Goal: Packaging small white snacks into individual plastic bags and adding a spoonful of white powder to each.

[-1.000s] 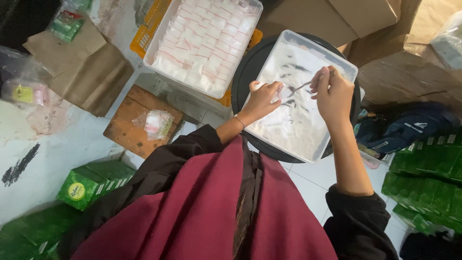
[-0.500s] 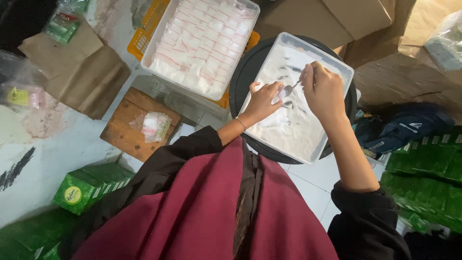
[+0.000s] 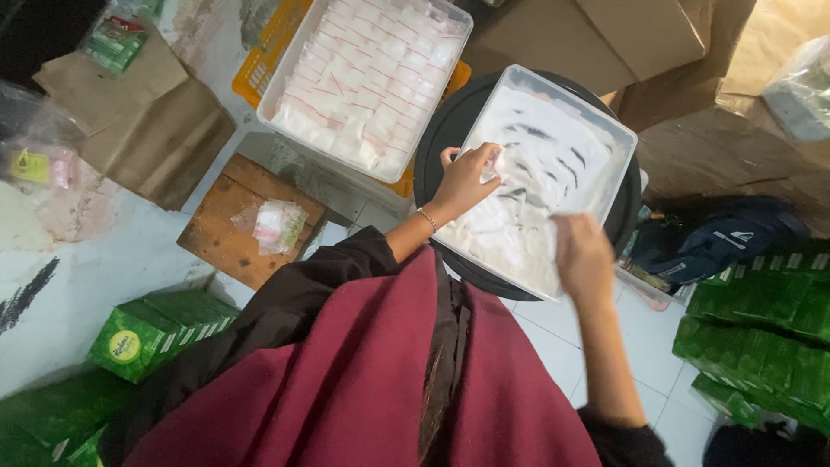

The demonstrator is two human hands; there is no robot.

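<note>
A white plastic tray (image 3: 624, 138) holding white powder (image 3: 519, 238) rests on a round black tub (image 3: 435, 143). My left hand (image 3: 467, 180) is over the tray's left side, with its fingers pinched on a small white packet (image 3: 490, 162). My right hand (image 3: 584, 255) hovers over the tray's near corner. It is blurred, its back faces the camera and its fingers are curled. Whatever is inside it is hidden. I wear black sleeves and a maroon cloth.
A second white tray (image 3: 285, 121) packed with several small sealed packets sits on an orange crate (image 3: 259, 60). A wooden block (image 3: 220, 238) carries a small plastic bag (image 3: 278, 225). Green boxes (image 3: 143, 335) lie on the left and green boxes (image 3: 761, 346) are stacked on the right. Cardboard boxes (image 3: 657, 35) stand behind.
My right hand, which held a thin spoon over the powder, has pulled back toward the tray's near corner. My left hand stays on the packet over the tray.
</note>
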